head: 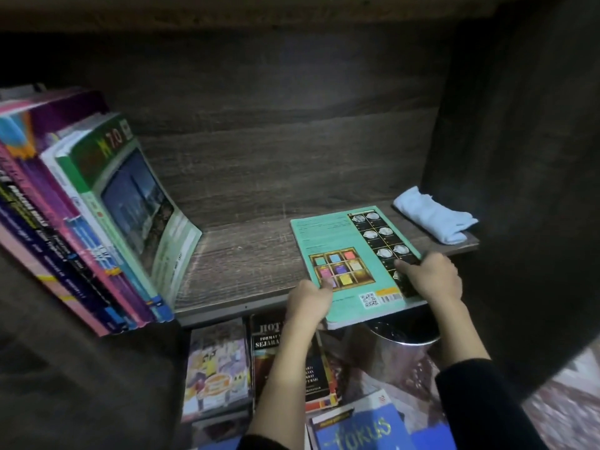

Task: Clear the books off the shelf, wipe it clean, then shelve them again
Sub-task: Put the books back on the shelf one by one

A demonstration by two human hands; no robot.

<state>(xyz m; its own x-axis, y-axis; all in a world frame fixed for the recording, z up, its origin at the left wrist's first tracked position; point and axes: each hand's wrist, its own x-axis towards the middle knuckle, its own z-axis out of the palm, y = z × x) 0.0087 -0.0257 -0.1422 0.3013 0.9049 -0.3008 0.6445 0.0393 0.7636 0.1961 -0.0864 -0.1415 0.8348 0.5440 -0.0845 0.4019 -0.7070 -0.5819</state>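
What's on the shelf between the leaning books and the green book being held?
Nothing: the head view shows bare shelf between the leaning books and the green book.

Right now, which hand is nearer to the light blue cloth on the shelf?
Right. The right hand grips the teal book at its right edge, just in front of the cloth; the left hand grips its left edge, farther away.

A home study corner — dark wooden bookshelf (259, 264), school textbooks (81, 222), patterned rug (565, 407) underfoot
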